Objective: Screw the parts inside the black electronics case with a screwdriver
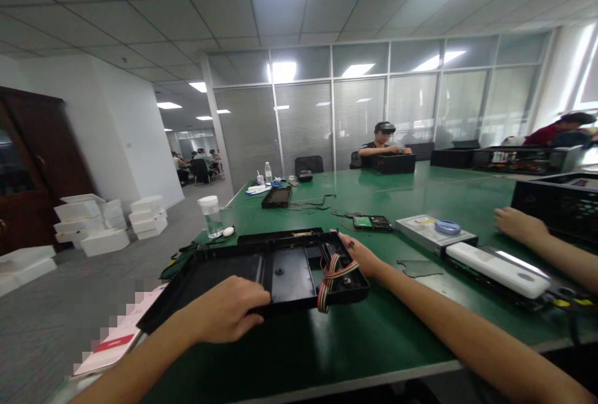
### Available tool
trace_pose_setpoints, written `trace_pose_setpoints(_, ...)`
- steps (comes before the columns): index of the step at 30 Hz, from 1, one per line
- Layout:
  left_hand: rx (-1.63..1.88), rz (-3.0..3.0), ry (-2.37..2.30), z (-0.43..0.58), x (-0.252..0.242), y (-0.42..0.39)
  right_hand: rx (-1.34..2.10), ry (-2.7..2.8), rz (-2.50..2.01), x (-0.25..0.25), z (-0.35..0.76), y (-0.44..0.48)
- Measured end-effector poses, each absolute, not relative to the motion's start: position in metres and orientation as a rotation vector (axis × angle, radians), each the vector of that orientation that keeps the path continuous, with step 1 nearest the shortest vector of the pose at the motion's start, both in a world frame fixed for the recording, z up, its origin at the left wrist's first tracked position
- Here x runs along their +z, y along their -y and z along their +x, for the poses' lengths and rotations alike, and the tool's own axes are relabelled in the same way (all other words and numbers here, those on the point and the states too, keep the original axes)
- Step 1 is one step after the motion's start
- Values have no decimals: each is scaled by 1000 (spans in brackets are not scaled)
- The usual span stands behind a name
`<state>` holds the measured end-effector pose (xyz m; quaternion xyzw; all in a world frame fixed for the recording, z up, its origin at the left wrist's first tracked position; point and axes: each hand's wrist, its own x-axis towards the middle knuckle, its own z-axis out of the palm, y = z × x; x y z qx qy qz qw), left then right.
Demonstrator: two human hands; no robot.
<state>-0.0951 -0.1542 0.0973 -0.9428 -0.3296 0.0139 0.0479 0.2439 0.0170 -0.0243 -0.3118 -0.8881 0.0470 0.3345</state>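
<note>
Fingers (252, 295) of the left hand (222, 312) curl on the near rim of the black tray (199, 273), thumb slightly apart below, and the right hand (362, 253) grips its right end, fingertips partly hidden! Here's that tray, over the counter (280, 360) edge, striped cable (332, 272) looped at its right, clear jar (213, 222) beyond.

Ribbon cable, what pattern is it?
The ribbon cable has red, dark and pale stripes, shown best in the head view.

Left hand (228, 309) bare; right hand (362, 253) bare, partly hidden; left forearm (154, 349) bare, tapering toward wrist; right forearm (460, 323) bare, slender, narrowing to wrist
</note>
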Motion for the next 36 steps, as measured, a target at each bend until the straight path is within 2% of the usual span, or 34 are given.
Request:
trace_pose_setpoints(2, 54, -2889, 1034, -97, 84, 163, -209, 2333, -823, -19, 265, -25)
trace_pose_setpoints(4, 69, -2907, 1058, -97, 72, 167, -391, 2252, -883, -17, 281, -34)
trace_pose_setpoints(7, 99, -2933, 1097, -99, 54, 167, -488, 2194, -936, -21, 292, -45)
trace_pose_setpoints(12, 195, -2988, 1304, -107, 44, 149, -321, 2270, -953, -32, 286, -47)
trace_pose_setpoints(16, 449, -3267, 1586, -109, 58, 104, -157, 2285, -1064, -30, 266, -30)
trace_pose_setpoints(18, 241, -3312, 1588, -108, 62, 71, -132, 2392, -1088, -24, 250, -18)
trace_pose_setpoints(21, -235, -2920, 1457, -104, 52, 23, -157, 2533, -1171, -17, 229, -4)
trace_pose_setpoints(26, -15, -2848, 1337, -105, 26, -19, -151, 2618, -1250, -13, 230, 0)
trace_pose_setpoints(32, 227, -2775, 1403, -110, 33, -21, -174, 2696, -1267, -15, 243, -4)
trace_pose_setpoints(34, 187, -2761, 1432, -111, 34, -17, -140, 2633, -1257, -13, 242, -4)
trace_pose_setpoints(36, -1, -2806, 1343, -111, 30, -12, -57, 2544, -1209, -11, 240, -2)
